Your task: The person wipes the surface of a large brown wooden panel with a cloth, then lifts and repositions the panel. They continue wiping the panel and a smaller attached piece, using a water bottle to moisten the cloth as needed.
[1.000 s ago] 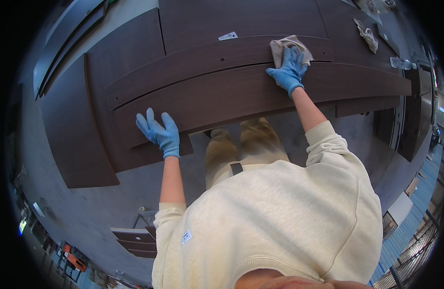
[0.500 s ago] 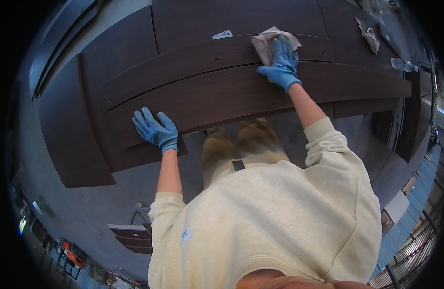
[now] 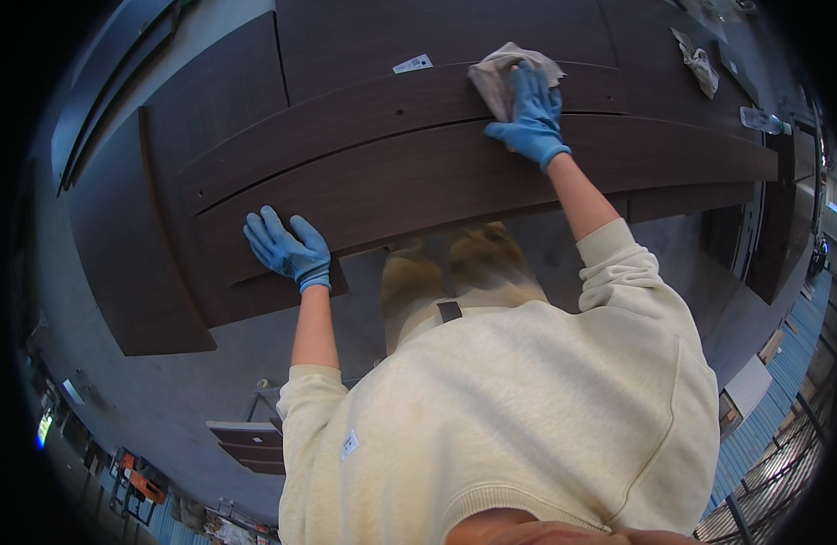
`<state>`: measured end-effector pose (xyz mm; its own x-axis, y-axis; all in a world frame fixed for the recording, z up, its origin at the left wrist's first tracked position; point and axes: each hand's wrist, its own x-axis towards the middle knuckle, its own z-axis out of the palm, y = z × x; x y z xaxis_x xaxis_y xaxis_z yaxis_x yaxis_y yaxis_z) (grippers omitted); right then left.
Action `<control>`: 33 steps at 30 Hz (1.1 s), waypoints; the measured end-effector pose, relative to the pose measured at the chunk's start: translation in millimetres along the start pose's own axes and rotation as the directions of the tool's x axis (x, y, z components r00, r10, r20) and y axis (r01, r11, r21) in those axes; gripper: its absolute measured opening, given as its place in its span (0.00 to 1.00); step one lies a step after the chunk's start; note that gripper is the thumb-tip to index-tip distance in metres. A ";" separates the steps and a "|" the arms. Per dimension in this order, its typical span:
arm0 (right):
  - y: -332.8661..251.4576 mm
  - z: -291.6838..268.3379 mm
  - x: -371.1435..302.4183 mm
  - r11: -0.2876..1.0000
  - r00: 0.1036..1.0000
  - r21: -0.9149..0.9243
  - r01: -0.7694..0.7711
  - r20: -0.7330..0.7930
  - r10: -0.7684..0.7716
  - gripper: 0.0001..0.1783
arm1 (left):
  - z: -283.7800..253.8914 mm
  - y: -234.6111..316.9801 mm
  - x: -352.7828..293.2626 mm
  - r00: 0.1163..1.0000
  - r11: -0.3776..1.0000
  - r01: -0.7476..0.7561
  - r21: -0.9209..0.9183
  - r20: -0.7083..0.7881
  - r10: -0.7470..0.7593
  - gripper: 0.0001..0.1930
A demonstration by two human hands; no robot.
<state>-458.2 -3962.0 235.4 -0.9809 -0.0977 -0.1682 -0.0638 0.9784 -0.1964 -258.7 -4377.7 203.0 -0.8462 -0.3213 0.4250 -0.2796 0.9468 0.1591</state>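
Note:
My right hand [image 3: 533,116], in a blue glove, presses a crumpled pale cloth [image 3: 493,82] against a long dark brown wooden board [image 3: 346,148]. Its fingers stretch over the cloth, and the thumb points out to the left. My left hand [image 3: 289,248], gloved in blue too, rests with spread fingers on the left part of the nearest board [image 3: 391,200], holding nothing. A narrow dark gap runs lengthwise between these two boards. Small round holes show in the farther one. A white label [image 3: 412,64] lies to the left of the cloth.
Wide dark panels [image 3: 437,32] lie beyond the long boards, and another panel [image 3: 128,245] stands out at the left. At the far right are a second crumpled cloth [image 3: 698,68] and a clear plastic bottle [image 3: 762,121]. Stacked boards [image 3: 250,445] sit low at the left.
The view has shifted slightly. My right hand stays on the cloth and my left hand on the near board, with hardly any movement over the wood.

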 end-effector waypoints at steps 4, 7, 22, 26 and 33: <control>13.6 4.6 4.6 0.991 0.997 0.114 0.074 0.005 -0.075 0.71 | 1.8 -1.1 -1.4 1.000 1.000 0.009 -0.004 0.010 -0.009 0.29; 13.0 7.7 8.1 0.994 0.996 0.073 0.086 0.022 -0.088 0.70 | 2.0 -1.9 -0.9 1.000 1.000 0.010 0.009 0.021 -0.010 0.29; 9.6 2.3 15.5 0.991 0.992 -0.043 0.128 -0.016 -0.129 0.72 | 2.0 -0.9 -0.5 1.000 1.000 0.003 0.008 0.013 -0.003 0.29; 1.7 0.9 14.2 0.981 0.983 0.070 0.183 0.008 -0.184 0.69 | 1.8 -0.7 -1.1 1.000 1.000 -0.005 -0.002 0.006 0.005 0.30; 5.7 -2.0 16.5 0.992 0.991 -0.022 0.127 0.037 -0.126 0.70 | 0.6 0.6 -0.4 1.000 1.000 0.003 -0.023 0.009 -0.003 0.30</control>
<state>-475.2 -3957.6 233.4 -0.9575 -0.2268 -0.1781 -0.1916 0.9620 -0.1948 -258.9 -4377.0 202.4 -0.8494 -0.3239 0.4167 -0.2716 0.9452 0.1812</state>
